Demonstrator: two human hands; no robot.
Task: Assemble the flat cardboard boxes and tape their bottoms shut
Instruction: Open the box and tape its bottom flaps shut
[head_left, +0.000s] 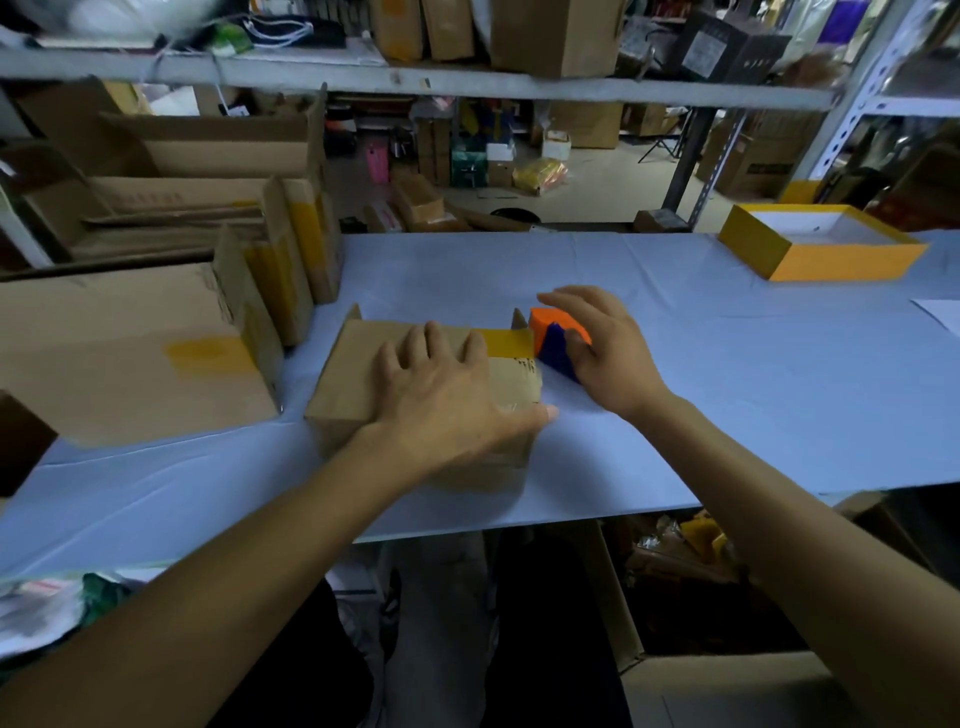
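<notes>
With yellow tape (506, 343) already across its bottom, the box (363, 379) lies under the flat, spread left hand (447, 395) while the right hand (602, 345) grips the tape dispenser (556, 338) at its edge, and several taped boxes (156, 353) stand aside on the bench (727, 389).

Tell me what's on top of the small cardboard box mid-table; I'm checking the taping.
The left hand presses flat on the cardboard box, and yellow tape shows at its far right edge. The seam under the palm is hidden.

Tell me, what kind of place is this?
Probably a stockroom or packing area: metal shelves loaded with cartons, flattened boxes stacked by the table, and a cardboard box being taped.
</notes>
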